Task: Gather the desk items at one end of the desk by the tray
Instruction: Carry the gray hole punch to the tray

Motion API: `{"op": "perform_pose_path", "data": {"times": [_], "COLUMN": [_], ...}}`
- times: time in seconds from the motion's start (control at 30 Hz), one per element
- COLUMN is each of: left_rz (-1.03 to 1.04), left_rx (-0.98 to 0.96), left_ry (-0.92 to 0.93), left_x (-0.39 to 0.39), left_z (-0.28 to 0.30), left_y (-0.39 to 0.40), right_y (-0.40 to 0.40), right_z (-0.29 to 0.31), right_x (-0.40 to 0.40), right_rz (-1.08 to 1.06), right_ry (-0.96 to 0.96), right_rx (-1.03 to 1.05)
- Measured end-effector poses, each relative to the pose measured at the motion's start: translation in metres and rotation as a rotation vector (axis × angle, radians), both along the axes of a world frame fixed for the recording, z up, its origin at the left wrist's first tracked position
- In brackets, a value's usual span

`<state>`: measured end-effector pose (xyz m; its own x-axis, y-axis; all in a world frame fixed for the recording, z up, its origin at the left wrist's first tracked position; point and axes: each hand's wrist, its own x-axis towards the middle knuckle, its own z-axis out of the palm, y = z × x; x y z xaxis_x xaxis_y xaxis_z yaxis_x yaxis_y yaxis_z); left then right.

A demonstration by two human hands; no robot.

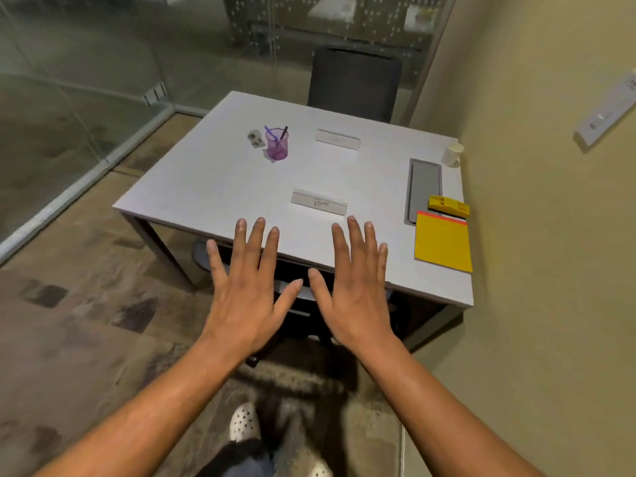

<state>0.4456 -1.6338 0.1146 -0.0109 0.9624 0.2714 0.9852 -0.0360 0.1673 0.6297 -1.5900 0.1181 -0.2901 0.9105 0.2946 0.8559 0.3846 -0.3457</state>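
Hands, left [246,294] and right [354,290], spread empty; purple mesh pen cup [277,143], upper centre, seemingly ungathered from grey tray [424,187].

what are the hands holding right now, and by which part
Nothing is held. The left hand and the right hand are both spread flat with straight fingers, empty.

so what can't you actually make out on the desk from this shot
- Head view, near name plate: there is handwriting on it, too small and blurred to read.
- Far name plate: any lettering is too faint to make out.
- Small grey object beside the purple pen cup: too small to identify.
- Desk front edge: partly covered by the left hand and right hand.
- Tray near end: overlapped by the yellow notepad.
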Motion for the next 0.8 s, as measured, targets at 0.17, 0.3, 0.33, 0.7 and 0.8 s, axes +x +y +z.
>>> {"op": "perform_pose_path", "data": {"times": [0.17,0.3,0.33,0.7,0.8], "left_rz": [0.185,0.343,0.377,0.636,0.661], "left_rx": [0.019,0.026,0.021,-0.021,-0.022], "left_ry": [-0.033,-0.056,-0.062,-0.06,-0.068], "left_x": [-0.085,-0.177,-0.202,-0.432,-0.471], "left_z": [-0.006,-0.022,-0.028,-0.06,-0.06], "left_y": [-0.047,-0.091,-0.103,-0.201,-0.202], "right_y": [-0.017,-0.031,-0.036,-0.088,-0.085], "right_z": [0.001,-0.005,-0.008,-0.028,-0.028], "right_x": [-0.094,-0.196,-0.224,-0.482,-0.526], "right_rz": [0.183,0.33,0.356,0.591,0.614], "right_ry": [-0.033,-0.069,-0.084,-0.102,-0.115], "right_rx": [-0.028,-0.021,-0.019,-0.062,-0.073]}}
